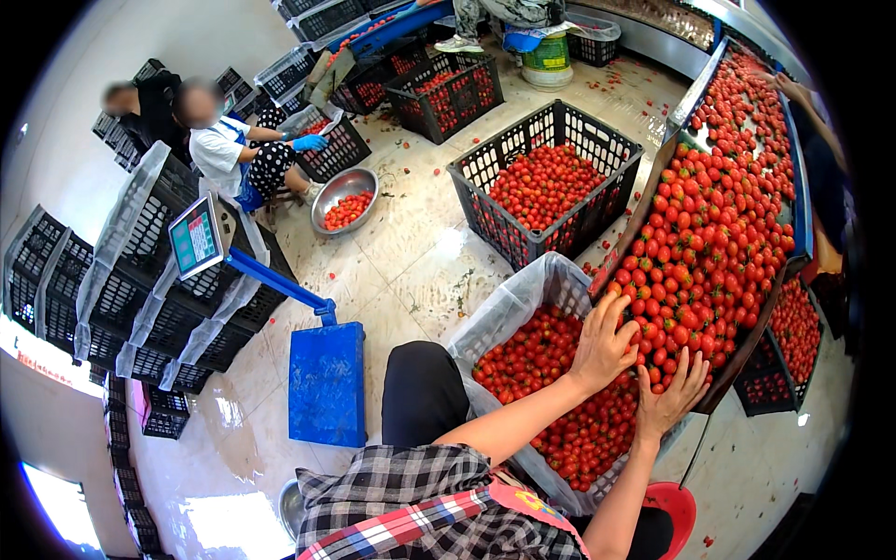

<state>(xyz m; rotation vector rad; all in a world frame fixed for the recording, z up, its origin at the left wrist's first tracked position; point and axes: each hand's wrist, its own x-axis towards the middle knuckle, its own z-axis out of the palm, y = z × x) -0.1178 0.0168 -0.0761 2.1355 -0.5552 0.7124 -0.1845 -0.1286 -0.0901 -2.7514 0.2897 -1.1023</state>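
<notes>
Checked-shirted forearms rise from the lower edge to the long sloping sorting tray (668,142) heaped with small red tomatoes (709,243). At its lower end, the left hand (605,347) lies spread, fingers open, flat on the fruit, gripping nothing. Just beside it the right hand (668,397) is likewise splayed against the tomatoes at the tray's lip. Directly beneath that lip sits a black plastic crate lined with clear film (509,313), part-filled with tomatoes. Well left of the tray stands a blue platform scale (327,383).

Small red cherry tomatoes (711,245) heaped on a sloping sorting tray, more filling the plastic-lined crate (523,301) below
</notes>
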